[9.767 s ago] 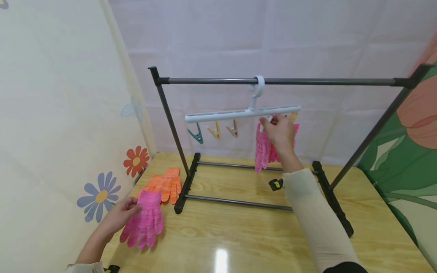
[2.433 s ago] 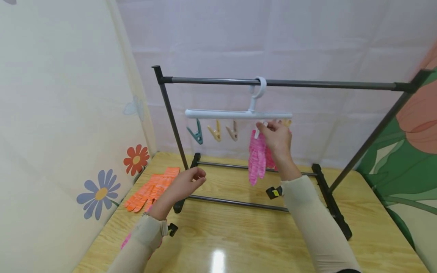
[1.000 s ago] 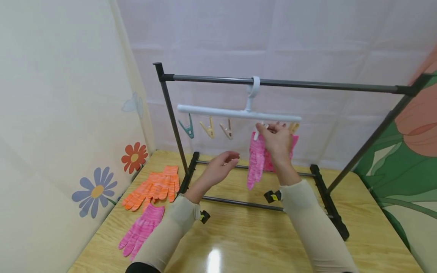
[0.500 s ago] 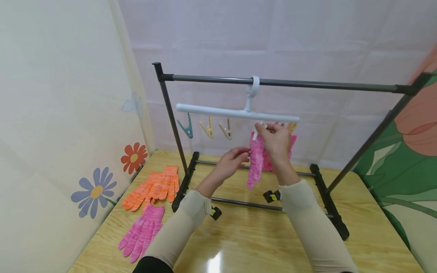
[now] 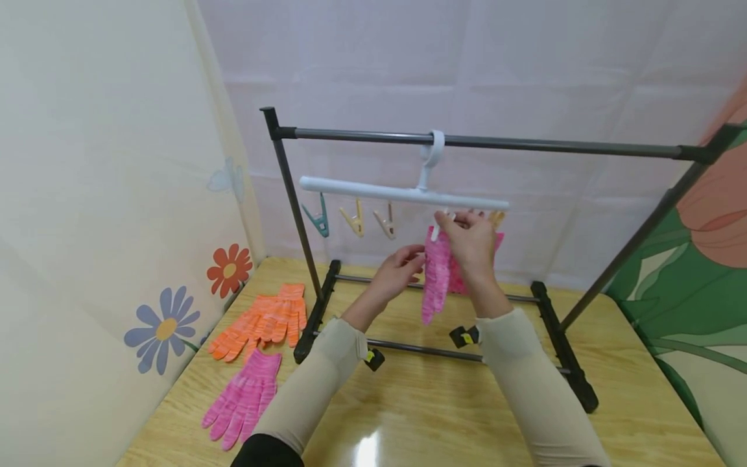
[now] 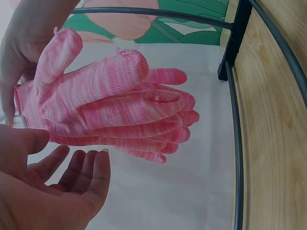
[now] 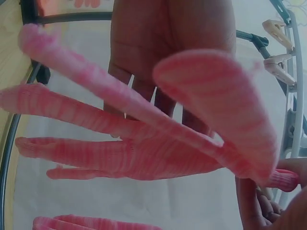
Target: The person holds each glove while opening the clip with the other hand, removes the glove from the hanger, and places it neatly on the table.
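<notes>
Table (image 5: 438, 415) below; pink glove (image 5: 435, 282) hangs between left hand (image 5: 397, 275) and right hand (image 5: 471, 246).

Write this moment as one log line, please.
right-hand grip: pinches white clip at hanging pink glove | left-hand grip: beside that glove | hanger: on rack bar | table: orange gloves, flat pink glove

A wood-grain table (image 5: 438, 415) carries a bright reflection. Behind it hangs a creased, pale cloth (image 5: 362, 58). The cream covering (image 5: 99, 162) at left is printed with a red flower (image 5: 230, 271) above a larger blue flower (image 5: 165, 329); at right, big pink petals (image 5: 714, 201) spread over green leaves (image 5: 665, 311).
</notes>
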`<state>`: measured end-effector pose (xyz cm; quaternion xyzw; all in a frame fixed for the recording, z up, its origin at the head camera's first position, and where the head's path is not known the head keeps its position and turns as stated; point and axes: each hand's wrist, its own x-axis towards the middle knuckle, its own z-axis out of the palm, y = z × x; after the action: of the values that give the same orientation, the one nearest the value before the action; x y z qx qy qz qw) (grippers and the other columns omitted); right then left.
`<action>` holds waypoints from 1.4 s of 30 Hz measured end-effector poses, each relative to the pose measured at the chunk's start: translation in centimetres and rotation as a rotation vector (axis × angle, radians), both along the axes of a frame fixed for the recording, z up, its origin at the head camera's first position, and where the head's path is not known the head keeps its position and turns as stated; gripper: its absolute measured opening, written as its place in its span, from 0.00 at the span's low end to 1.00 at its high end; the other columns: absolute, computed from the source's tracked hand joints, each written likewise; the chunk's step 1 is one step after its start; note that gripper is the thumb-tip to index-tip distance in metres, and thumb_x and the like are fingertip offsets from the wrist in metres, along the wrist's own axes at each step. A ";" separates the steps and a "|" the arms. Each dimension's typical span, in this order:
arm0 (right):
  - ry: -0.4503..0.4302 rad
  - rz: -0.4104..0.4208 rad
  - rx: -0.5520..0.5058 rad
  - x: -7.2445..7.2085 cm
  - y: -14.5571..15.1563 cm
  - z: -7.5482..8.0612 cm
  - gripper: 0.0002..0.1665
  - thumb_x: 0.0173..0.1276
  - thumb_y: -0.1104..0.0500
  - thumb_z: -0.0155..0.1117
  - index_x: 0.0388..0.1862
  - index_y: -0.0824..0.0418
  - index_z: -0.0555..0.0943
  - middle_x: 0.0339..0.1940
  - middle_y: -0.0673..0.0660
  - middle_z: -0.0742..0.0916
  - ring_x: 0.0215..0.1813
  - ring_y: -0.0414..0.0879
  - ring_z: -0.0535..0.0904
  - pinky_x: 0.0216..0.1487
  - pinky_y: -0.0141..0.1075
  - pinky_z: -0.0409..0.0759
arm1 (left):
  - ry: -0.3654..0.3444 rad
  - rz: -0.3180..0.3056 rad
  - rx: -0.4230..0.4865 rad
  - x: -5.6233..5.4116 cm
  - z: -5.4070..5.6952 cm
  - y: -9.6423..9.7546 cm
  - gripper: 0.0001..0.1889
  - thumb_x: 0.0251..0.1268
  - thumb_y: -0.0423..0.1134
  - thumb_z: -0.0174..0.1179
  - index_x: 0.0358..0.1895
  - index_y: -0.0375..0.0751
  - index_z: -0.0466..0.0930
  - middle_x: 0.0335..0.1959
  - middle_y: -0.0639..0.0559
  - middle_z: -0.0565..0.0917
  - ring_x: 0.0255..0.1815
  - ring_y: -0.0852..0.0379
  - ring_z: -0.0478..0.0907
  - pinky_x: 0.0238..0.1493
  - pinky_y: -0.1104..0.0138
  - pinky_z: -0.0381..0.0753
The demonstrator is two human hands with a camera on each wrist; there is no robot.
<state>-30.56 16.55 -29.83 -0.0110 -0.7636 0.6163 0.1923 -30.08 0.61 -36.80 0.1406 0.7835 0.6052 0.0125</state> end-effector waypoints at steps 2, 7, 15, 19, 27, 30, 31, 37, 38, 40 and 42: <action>0.004 0.000 0.000 0.0 0.0 0.0 0.24 0.64 0.47 0.74 0.47 0.67 0.87 0.36 0.54 0.87 0.35 0.39 0.78 0.35 0.28 0.76 | 0.006 -0.005 -0.007 0.0 0.0 0.0 0.24 0.79 0.50 0.52 0.71 0.43 0.71 0.62 0.45 0.79 0.61 0.41 0.77 0.54 0.61 0.82; 0.012 -0.008 0.008 0.0 -0.1 0.0 0.24 0.64 0.47 0.74 0.46 0.66 0.87 0.34 0.52 0.87 0.35 0.39 0.77 0.34 0.28 0.75 | 0.017 0.005 -0.027 -0.1 0.2 -0.1 0.23 0.78 0.53 0.53 0.66 0.43 0.76 0.60 0.48 0.81 0.59 0.48 0.78 0.58 0.57 0.80; 0.007 -0.021 0.041 -0.1 -0.1 0.1 0.24 0.64 0.46 0.74 0.46 0.65 0.88 0.40 0.59 0.89 0.34 0.39 0.79 0.34 0.27 0.76 | 0.026 -0.019 0.022 -0.2 0.4 -0.1 0.22 0.78 0.51 0.55 0.61 0.39 0.78 0.51 0.46 0.84 0.52 0.53 0.82 0.61 0.54 0.79; 0.021 -0.031 0.040 -0.2 -0.3 0.1 0.23 0.64 0.46 0.74 0.46 0.65 0.88 0.39 0.59 0.90 0.33 0.38 0.79 0.33 0.27 0.77 | 0.015 -0.025 0.039 -0.1 0.5 -0.1 0.21 0.77 0.51 0.56 0.59 0.38 0.79 0.50 0.46 0.85 0.48 0.54 0.83 0.55 0.61 0.82; 0.043 -0.017 0.027 0.0 -0.5 0.2 0.20 0.66 0.49 0.73 0.46 0.65 0.88 0.42 0.62 0.90 0.33 0.37 0.80 0.33 0.25 0.77 | 0.028 -0.029 -0.006 0.3 0.9 -0.5 0.17 0.76 0.51 0.56 0.54 0.42 0.80 0.45 0.49 0.85 0.45 0.56 0.82 0.51 0.62 0.82; 0.041 -0.014 0.014 0.1 -0.6 0.3 0.19 0.67 0.50 0.72 0.48 0.63 0.88 0.43 0.62 0.90 0.34 0.37 0.81 0.34 0.25 0.79 | 0.040 -0.034 -0.014 0.4 0.8 -0.6 0.17 0.76 0.50 0.57 0.55 0.41 0.80 0.46 0.49 0.85 0.46 0.55 0.82 0.51 0.62 0.82; 0.037 -0.013 0.007 0.1 -0.6 0.3 0.19 0.67 0.50 0.72 0.49 0.62 0.88 0.44 0.62 0.90 0.35 0.38 0.81 0.34 0.25 0.79 | 0.045 -0.034 -0.013 0.4 0.8 -0.6 0.17 0.76 0.49 0.57 0.55 0.41 0.80 0.46 0.49 0.85 0.46 0.55 0.82 0.51 0.62 0.81; 0.044 -0.037 0.000 0.3 -0.8 0.4 0.19 0.66 0.51 0.73 0.51 0.59 0.88 0.46 0.60 0.91 0.43 0.43 0.83 0.40 0.27 0.82 | 0.051 -0.038 -0.021 0.5 0.6 -0.9 0.17 0.76 0.49 0.57 0.56 0.40 0.80 0.46 0.49 0.85 0.46 0.56 0.81 0.52 0.63 0.81; 0.051 -0.045 0.006 0.3 -0.8 0.4 0.18 0.65 0.51 0.74 0.51 0.59 0.88 0.47 0.60 0.91 0.45 0.44 0.83 0.42 0.28 0.82 | 0.047 -0.040 -0.025 0.5 0.6 -1.0 0.17 0.76 0.49 0.57 0.55 0.40 0.80 0.46 0.49 0.85 0.46 0.56 0.81 0.51 0.63 0.81; 0.060 -0.056 0.013 0.3 -0.8 0.4 0.18 0.65 0.52 0.74 0.51 0.59 0.88 0.47 0.60 0.90 0.48 0.46 0.84 0.45 0.29 0.82 | 0.045 -0.044 -0.034 0.7 0.7 -1.1 0.16 0.76 0.48 0.57 0.55 0.40 0.80 0.45 0.49 0.85 0.45 0.56 0.81 0.50 0.63 0.82; 0.064 -0.060 0.018 0.3 -0.8 0.4 0.18 0.66 0.52 0.73 0.51 0.59 0.88 0.48 0.59 0.90 0.50 0.46 0.84 0.47 0.30 0.83 | 0.037 -0.051 -0.035 0.7 0.8 -1.2 0.16 0.76 0.47 0.57 0.55 0.39 0.80 0.45 0.48 0.84 0.44 0.55 0.81 0.48 0.63 0.83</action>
<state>-30.25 15.75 -29.46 -0.0126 -0.7619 0.6035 0.2350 -29.34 -0.60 -36.04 0.1715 0.7901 0.5883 0.0159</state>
